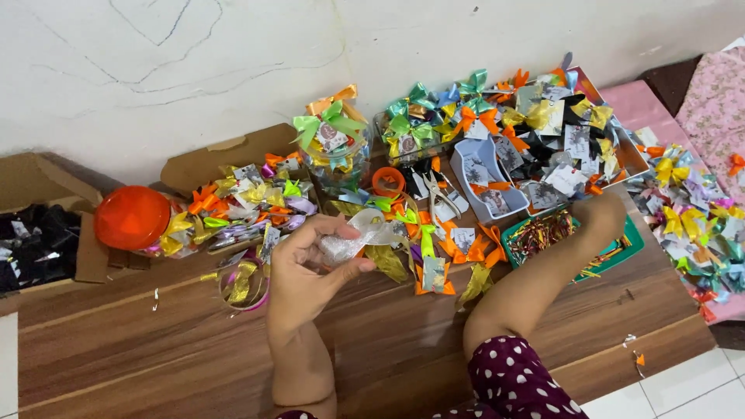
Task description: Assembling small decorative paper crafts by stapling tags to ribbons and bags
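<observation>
Left hand [310,268]: fingers closed on a clear bow packet [351,240], above the board's middle.
Right hand [597,221]: grip cannot be told, at green tray [630,247].
Open room: bare wooden board [155,341] along near edge.

wall [233,62]: white, cracked | table [155,349]: wood | floor [683,396]: white tile

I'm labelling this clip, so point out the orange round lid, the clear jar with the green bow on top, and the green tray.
orange round lid [132,217], head view, centre of its top.
clear jar [335,167], head view, its glass wall under the green bow.
green tray [627,247], head view, its right rim.
</observation>
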